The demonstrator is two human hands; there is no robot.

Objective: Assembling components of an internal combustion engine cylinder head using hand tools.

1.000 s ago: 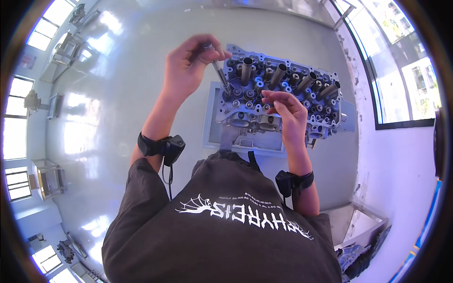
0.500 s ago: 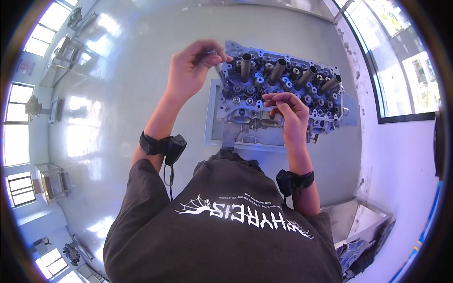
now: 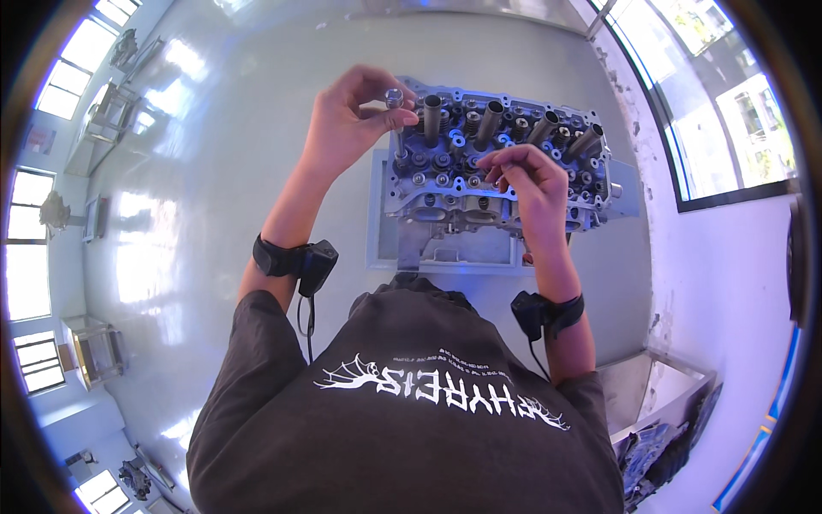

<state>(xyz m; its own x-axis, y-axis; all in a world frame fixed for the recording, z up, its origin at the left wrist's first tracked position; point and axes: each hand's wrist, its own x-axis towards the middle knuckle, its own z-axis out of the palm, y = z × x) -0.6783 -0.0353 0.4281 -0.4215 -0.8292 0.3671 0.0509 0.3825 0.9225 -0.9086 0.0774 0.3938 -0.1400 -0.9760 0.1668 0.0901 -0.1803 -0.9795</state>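
Observation:
A grey metal engine cylinder head with valve springs and several upright dark tubes lies in front of me. At its left end stands a slim metal socket extension bar with a shiny wider top. My left hand is closed on the bar near that top, thumb and fingers on either side. The bar's lower end meets the cylinder head by the leftmost bolts. Above the cylinder head's near middle, my right hand has its thumb and fingers drawn together. Whatever they may hold is too small to make out.
Beneath the cylinder head is a grey stand with a framed tray. A metal-edged bin with dark parts beside it is at lower right. Windows and a wall run along the right. Benches line the far left.
The extension bar has come more upright, and its shiny top now shows clear of my left fingers. My right hand has shifted slightly right over the cylinder head. The whole view has shifted a little.

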